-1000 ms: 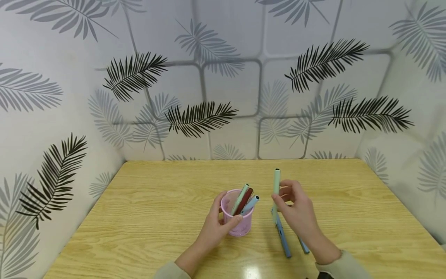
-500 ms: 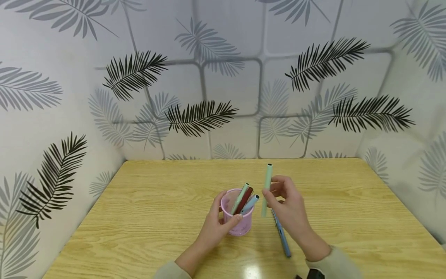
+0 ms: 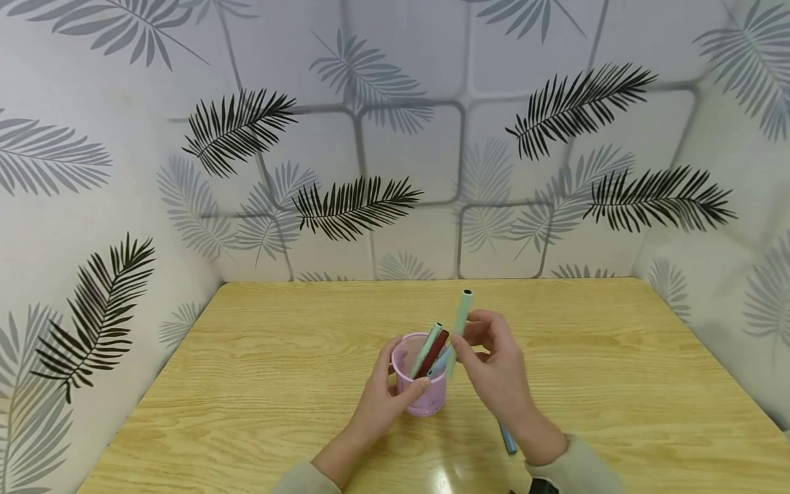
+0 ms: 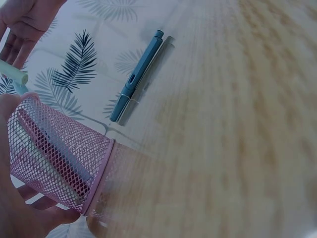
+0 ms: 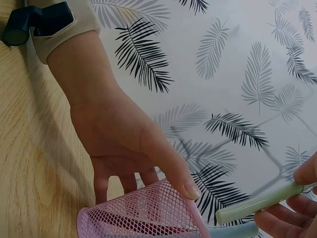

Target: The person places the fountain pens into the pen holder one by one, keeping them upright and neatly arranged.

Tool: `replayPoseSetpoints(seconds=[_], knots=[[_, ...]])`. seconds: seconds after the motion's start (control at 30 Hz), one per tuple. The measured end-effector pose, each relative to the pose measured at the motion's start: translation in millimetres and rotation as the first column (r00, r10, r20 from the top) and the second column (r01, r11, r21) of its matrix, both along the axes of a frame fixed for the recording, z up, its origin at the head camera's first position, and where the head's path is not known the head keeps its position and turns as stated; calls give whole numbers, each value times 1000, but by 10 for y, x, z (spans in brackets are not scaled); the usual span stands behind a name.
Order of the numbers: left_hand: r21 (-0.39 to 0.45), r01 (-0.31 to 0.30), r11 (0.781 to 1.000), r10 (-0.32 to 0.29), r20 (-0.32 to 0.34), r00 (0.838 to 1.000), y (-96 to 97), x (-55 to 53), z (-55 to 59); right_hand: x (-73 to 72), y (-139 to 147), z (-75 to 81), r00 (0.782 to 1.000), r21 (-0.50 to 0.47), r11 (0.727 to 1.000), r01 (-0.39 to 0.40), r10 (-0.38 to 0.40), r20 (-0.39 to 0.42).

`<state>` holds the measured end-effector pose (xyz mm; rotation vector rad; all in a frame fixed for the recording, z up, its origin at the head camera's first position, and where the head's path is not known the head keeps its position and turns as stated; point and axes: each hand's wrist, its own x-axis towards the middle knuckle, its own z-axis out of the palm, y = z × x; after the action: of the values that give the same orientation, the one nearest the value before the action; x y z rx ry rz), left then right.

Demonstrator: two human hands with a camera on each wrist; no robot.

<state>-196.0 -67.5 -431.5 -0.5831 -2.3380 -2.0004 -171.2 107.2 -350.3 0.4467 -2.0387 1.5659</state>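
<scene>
Pale-green cylindrical pen, pinched in the right-hand grip, might snag on the round pink mesh cup (the left-hand grip curls round it) if lowered tilted.

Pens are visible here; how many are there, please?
5 visible: a green pen, red pen and light blue pen in the cup; a second green pen in the right hand; a dark blue pen on the table. The right arm may hide more.

Head view: dark-blue pen partly hidden, held green pen blurred below.
</scene>
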Motion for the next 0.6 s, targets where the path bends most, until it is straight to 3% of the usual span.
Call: replayPoseSetpoints(seconds=[0.3, 0.5, 0.6], knots=[[14, 21, 1000, -21, 8, 1000, 0, -19, -7, 16, -128, -26, 993, 50, 999, -9, 14, -114], [8, 10, 1000, -10, 0, 1000, 1, -15, -19, 6, -164, -95, 992, 80, 997, -19, 29, -121], [5, 6, 1000, -6, -7, 1000, 0, -16, -25, -46, -153, -209, 993, 111, 994, -22, 34, -115]])
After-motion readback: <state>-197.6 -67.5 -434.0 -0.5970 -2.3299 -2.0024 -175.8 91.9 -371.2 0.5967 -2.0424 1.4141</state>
